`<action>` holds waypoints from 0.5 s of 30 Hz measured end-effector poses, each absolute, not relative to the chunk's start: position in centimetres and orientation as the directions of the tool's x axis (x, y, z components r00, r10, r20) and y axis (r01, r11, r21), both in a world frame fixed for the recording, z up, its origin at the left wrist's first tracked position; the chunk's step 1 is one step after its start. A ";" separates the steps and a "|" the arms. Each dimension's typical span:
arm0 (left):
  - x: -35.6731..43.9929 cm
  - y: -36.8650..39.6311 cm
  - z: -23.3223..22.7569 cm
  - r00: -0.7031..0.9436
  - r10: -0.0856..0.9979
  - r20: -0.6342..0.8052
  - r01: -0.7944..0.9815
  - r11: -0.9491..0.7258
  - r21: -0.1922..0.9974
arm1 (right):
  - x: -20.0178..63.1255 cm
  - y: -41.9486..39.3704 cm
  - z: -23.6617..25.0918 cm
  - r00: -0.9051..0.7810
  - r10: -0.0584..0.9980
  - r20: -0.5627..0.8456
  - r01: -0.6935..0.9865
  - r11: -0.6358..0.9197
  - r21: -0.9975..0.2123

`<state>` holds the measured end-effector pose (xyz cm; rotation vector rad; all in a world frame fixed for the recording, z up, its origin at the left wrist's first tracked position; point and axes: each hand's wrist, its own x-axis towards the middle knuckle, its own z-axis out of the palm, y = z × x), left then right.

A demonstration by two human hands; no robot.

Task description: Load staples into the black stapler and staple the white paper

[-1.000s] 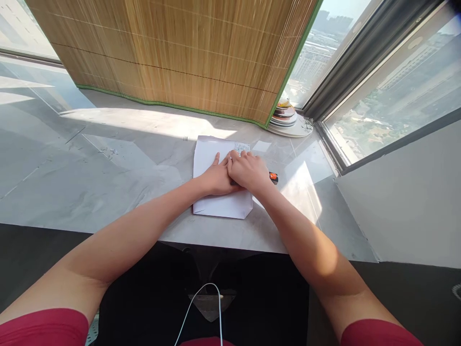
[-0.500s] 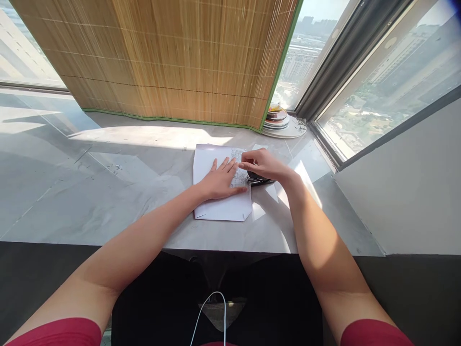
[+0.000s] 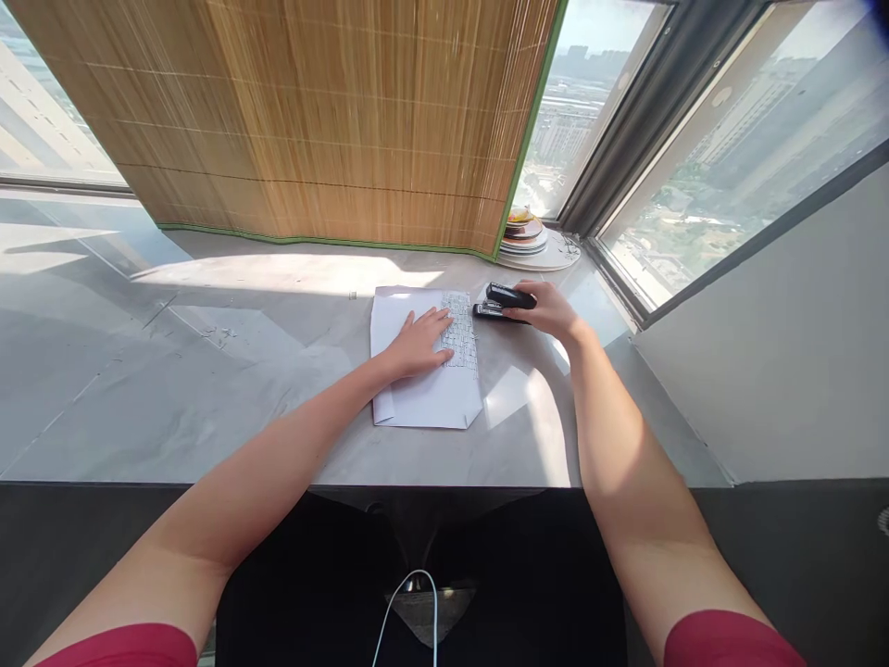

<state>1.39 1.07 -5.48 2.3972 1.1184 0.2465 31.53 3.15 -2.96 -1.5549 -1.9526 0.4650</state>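
On the grey marble worktop, near its middle, lies a white folded paper with a small printed slip resting on its far right part. The left hand lies flat on the paper, fingers spread, fingertips touching the left edge of the printed slip. The left grip is therefore open and pressing down, not pinching anything.

Just right of the paper's far corner, the right hand holds a black stapler. The fingers of this grip are closed around the stapler's right end. The stapler's lower part appears to rest on the worktop, and its nose points left toward the paper without touching it.

At the far right corner, beside the window frame, stands a stack of plates. A bamboo blind with green edging hangs along the far side. A white cable shows at the near edge, over dark clothing.
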 end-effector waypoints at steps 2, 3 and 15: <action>1.4 1.1 -5.3 0.644 0.764 -0.039 0.666 -0.535 0.520 | 29.8 3.4 -3.2 -0.035 0.957 0.288 0.714 0.226 -0.662; 1.4 1.1 -5.2 0.642 0.765 -0.036 0.659 -0.527 0.537 | 28.7 3.4 -3.3 0.000 0.954 0.299 0.683 0.218 -0.697; 0.7 3.1 -6.8 0.141 0.983 0.120 0.231 -0.151 0.961 | 19.5 2.8 -5.7 0.041 0.997 0.070 0.306 0.054 -0.951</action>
